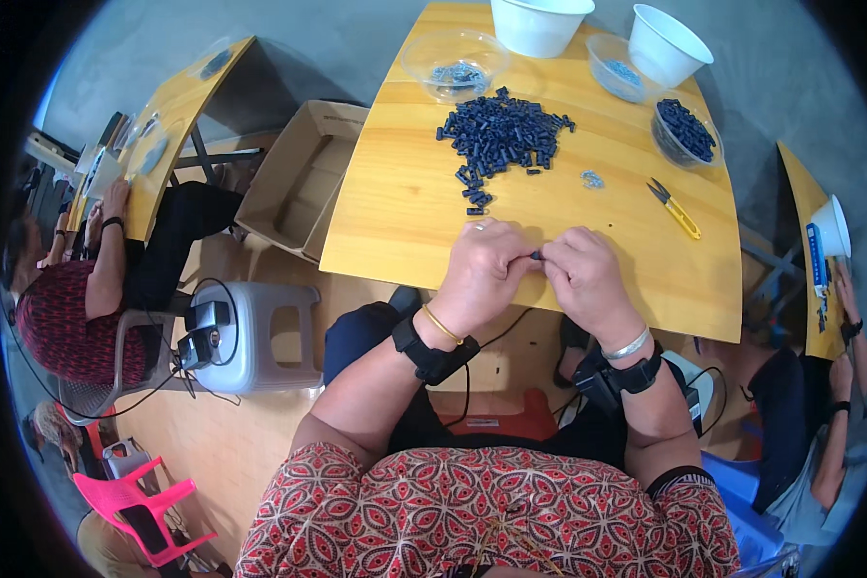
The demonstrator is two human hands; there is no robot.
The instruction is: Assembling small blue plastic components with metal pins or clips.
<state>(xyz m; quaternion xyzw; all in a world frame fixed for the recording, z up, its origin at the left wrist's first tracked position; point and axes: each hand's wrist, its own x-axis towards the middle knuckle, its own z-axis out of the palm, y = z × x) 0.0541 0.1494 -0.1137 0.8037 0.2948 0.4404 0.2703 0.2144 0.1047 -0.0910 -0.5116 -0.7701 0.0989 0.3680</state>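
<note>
My left hand point(484, 262) and my right hand point(586, 275) meet above the near edge of the wooden table point(385, 212). Both are closed, fingertips pinching one small dark cylindrical piece point(537, 255) between them; most of it is hidden by the fingers. Just beyond them spreads a heap of small dark-blue cylindrical pieces point(506, 133), a few trailing toward my left hand. To the right of the heap lies a little cluster of small silvery metal parts point(591, 179). Yellow-handled thread snips point(676, 208) rest farther right, blades pointing away.
At the far side stand a clear bowl point(456, 69) of metal parts, white tubs point(541, 24), another clear tub point(615, 69), and a clear bowl of dark pieces point(685, 133). A cardboard box point(303, 183) and a grey stool point(255, 332) are left. People work at side tables.
</note>
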